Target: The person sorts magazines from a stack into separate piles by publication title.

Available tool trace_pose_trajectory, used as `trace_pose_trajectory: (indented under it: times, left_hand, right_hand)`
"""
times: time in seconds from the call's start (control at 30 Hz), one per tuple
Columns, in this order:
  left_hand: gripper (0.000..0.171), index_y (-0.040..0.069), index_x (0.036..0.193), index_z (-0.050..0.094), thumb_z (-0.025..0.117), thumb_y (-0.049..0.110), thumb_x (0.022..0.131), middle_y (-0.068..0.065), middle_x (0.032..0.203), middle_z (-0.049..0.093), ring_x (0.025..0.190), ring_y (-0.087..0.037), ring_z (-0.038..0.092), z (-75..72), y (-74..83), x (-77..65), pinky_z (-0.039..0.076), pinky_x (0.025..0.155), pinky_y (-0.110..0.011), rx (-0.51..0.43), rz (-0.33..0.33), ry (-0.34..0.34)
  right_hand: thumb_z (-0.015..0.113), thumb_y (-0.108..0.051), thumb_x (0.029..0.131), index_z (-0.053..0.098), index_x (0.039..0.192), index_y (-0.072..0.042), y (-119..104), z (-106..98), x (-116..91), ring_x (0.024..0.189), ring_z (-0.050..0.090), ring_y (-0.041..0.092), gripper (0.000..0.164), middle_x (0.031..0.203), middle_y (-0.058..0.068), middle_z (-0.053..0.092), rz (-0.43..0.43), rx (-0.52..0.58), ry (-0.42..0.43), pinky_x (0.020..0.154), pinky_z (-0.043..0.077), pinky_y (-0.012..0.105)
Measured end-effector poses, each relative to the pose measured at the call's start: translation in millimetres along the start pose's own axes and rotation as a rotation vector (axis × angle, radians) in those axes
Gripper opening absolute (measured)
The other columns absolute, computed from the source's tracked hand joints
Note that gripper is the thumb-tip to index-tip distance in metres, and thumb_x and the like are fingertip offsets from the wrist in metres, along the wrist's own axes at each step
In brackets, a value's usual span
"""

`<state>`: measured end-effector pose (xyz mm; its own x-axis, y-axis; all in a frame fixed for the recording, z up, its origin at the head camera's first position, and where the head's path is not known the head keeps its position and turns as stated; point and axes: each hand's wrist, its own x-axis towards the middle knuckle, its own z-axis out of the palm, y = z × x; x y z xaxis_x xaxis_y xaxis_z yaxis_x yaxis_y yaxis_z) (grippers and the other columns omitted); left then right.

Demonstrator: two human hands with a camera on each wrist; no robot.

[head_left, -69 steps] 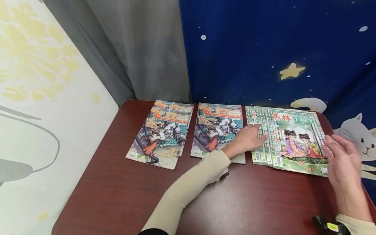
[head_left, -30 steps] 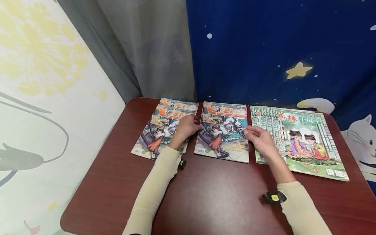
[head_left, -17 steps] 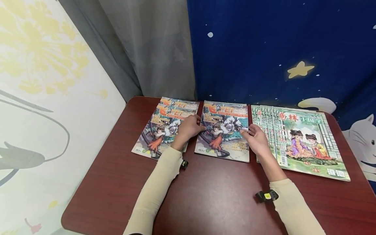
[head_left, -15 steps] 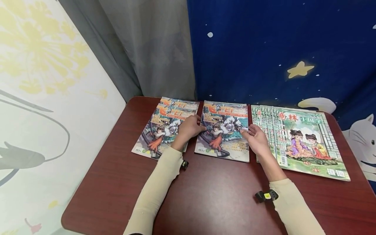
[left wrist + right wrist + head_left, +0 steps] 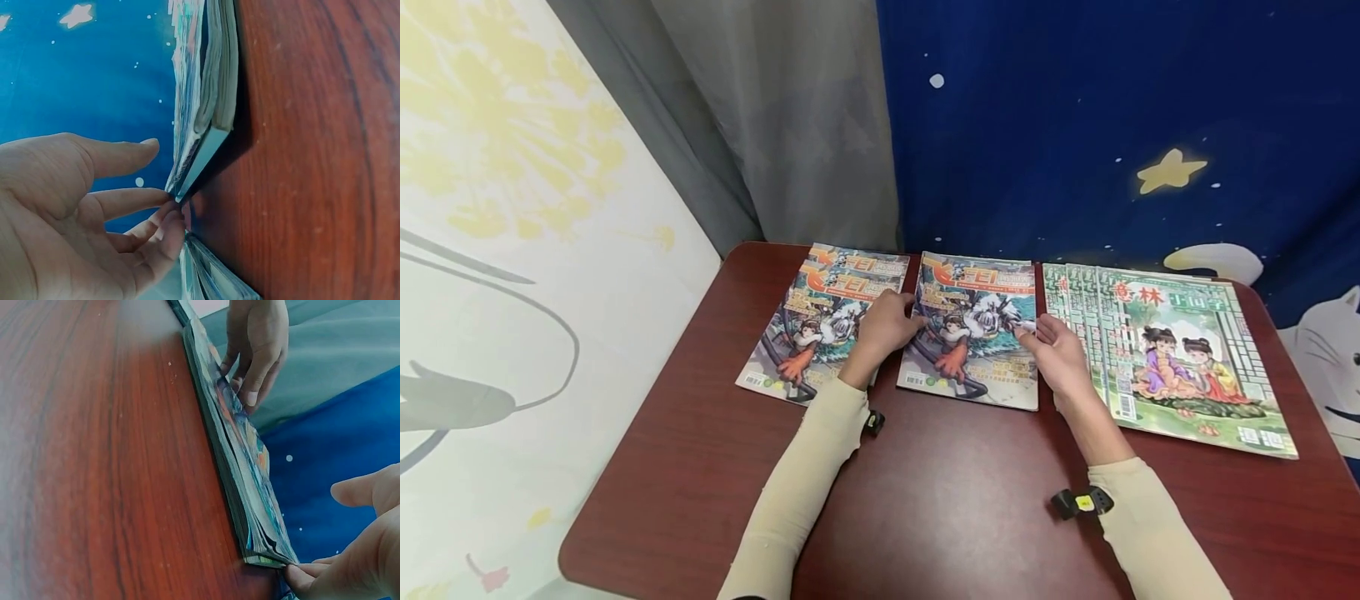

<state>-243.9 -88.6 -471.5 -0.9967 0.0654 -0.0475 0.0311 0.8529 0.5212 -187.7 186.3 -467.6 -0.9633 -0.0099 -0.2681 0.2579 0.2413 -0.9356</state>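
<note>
A stack of magazines (image 5: 958,350) with an orange title lies at the middle of the table's far side. At its left edge is my left hand (image 5: 887,327), fingertips touching the side and thumb held apart in the left wrist view. My right hand (image 5: 1063,358) touches the right edge with its fingertips; the right wrist view shows that thumb raised clear of the cover. Seen from the side, the stack (image 5: 234,462) is several magazines thick. Overlapping magazines (image 5: 820,333) with the same cover lie on the left, partly behind my left hand.
Green magazines (image 5: 1198,367) lie fanned to the right, close to my right hand. The reddish-brown table (image 5: 955,492) has rounded corners and backs onto a grey curtain (image 5: 805,125) and a blue starry curtain (image 5: 1037,125).
My left hand has moved left from the green magazines to the middle stack's left edge. My right hand has come left from the green magazines' right side to the stack's right edge.
</note>
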Motion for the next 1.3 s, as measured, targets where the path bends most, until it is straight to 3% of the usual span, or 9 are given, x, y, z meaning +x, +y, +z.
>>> trace_pose_trajectory:
  times: [0.2,0.33,0.47,0.57,0.7,0.9,1.03,1.17,1.3]
  left_hand:
    - [0.060,0.011,0.151,0.057,0.073,0.035,0.099,-0.014,0.130,0.070,0.111,-0.031,0.069,-4.3,-1.0,-3.1,0.057,0.095,-0.048,-0.150,0.035,-0.042]
    - [0.069,0.016,0.162,0.040,0.071,0.028,0.101,-0.012,0.106,0.070,0.083,-0.023,0.064,-8.9,1.3,-7.2,0.052,0.077,-0.039,-0.246,0.064,-0.129]
    - [0.075,0.018,0.166,0.028,0.065,0.010,0.101,-0.013,0.091,0.066,0.068,-0.021,0.053,-12.4,4.2,-9.0,0.042,0.066,-0.033,-0.280,0.129,-0.195]
    - [0.075,0.021,0.164,0.028,0.061,0.002,0.099,-0.016,0.105,0.071,0.077,-0.022,0.059,-13.5,4.1,-9.4,0.042,0.069,-0.031,-0.322,0.139,-0.192]
    - [0.073,0.025,0.162,0.030,0.056,-0.003,0.100,-0.024,0.123,0.071,0.086,-0.025,0.063,-13.9,1.4,-9.9,0.044,0.071,-0.030,-0.500,0.141,-0.205]
    - [0.072,0.028,0.162,0.028,0.050,-0.008,0.104,-0.013,0.094,0.057,0.066,-0.018,0.049,-15.9,-5.2,-7.7,0.041,0.063,-0.030,-0.805,0.191,-0.284]
    - [0.072,0.030,0.162,0.028,0.051,-0.008,0.105,-0.009,0.100,0.059,0.073,-0.015,0.053,-19.8,-12.6,-4.0,0.044,0.067,-0.028,-0.914,0.222,-0.308]
    - [0.071,0.031,0.161,0.030,0.051,-0.008,0.105,-0.018,0.121,0.067,0.085,-0.016,0.066,-26.5,-24.2,-2.5,0.052,0.072,-0.028,-1.019,0.252,-0.343]
    - [0.071,0.034,0.162,0.029,0.053,-0.004,0.106,-0.026,0.136,0.063,0.096,-0.018,0.071,-36.6,-42.7,-5.4,0.057,0.077,-0.030,-1.026,0.268,-0.397]
  right_hand:
    - [0.059,-0.031,0.108,0.003,0.170,-0.006,-3.5,2.9,-2.0,0.166,0.013,0.033,0.087,0.179,0.015,0.009,0.010,0.062,0.014,0.134,0.020,0.049]
    - [0.058,-0.029,0.108,0.001,0.171,-0.007,-7.2,6.5,-5.7,0.167,0.011,0.029,0.088,0.179,0.012,0.005,0.026,0.136,0.027,0.135,0.017,0.045]
    - [0.058,-0.027,0.107,0.003,0.171,-0.006,-11.3,8.3,-7.4,0.167,0.012,0.026,0.086,0.179,0.012,0.008,0.039,0.210,0.071,0.135,0.015,0.042]
    - [0.059,-0.026,0.107,0.006,0.170,-0.005,-12.8,8.6,-7.0,0.166,0.014,0.026,0.086,0.179,0.012,0.011,0.050,0.233,0.092,0.135,0.015,0.041]
    - [0.059,-0.025,0.106,0.008,0.170,-0.003,-11.6,8.0,-5.5,0.166,0.016,0.027,0.084,0.178,0.014,0.014,0.058,0.239,0.102,0.135,0.014,0.041]
    - [0.059,-0.019,0.106,0.011,0.169,-0.001,-8.1,8.4,-4.3,0.164,0.022,0.028,0.082,0.177,0.016,0.019,0.061,0.270,0.144,0.135,0.016,0.039]
    - [0.058,-0.010,0.105,0.016,0.168,0.000,-9.3,9.4,-3.5,0.161,0.030,0.029,0.076,0.175,0.018,0.025,0.029,0.329,0.204,0.132,0.026,0.036]
    - [0.059,-0.005,0.104,0.029,0.164,0.000,-12.8,9.4,-2.8,0.145,0.047,0.020,0.067,0.162,0.015,0.043,0.004,0.366,0.265,0.116,0.042,0.022]
    - [0.059,-0.008,0.106,0.038,0.161,-0.006,-14.7,8.4,-4.8,0.114,0.055,0.006,0.059,0.129,-0.002,0.059,0.018,0.367,0.172,0.089,0.049,0.017]
